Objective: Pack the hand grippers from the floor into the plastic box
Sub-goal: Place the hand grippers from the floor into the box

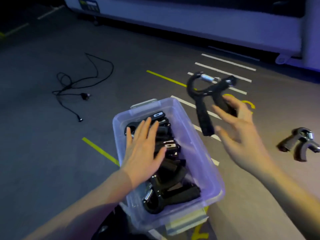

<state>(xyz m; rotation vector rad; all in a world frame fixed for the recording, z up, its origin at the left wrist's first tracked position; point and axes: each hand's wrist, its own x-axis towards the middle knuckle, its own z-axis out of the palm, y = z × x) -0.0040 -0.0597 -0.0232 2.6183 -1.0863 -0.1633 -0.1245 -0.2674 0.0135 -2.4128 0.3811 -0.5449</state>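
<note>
A clear plastic box (pixel 199 153) stands on the floor in front of me, filled with several black hand grippers (pixel 174 189). My left hand (pixel 143 149) lies flat and open on the grippers inside the box. My right hand (pixel 237 125) holds a black hand gripper (pixel 202 108) by one handle, raised to the right of the box's far end, its spring end pointing away. Another hand gripper (pixel 299 144) lies on the floor at the far right.
A black cable (pixel 76 84) lies coiled on the grey floor to the left. White and yellow floor markings (pixel 225 66) run under and beyond the box. A white machine base (pixel 190 21) spans the back.
</note>
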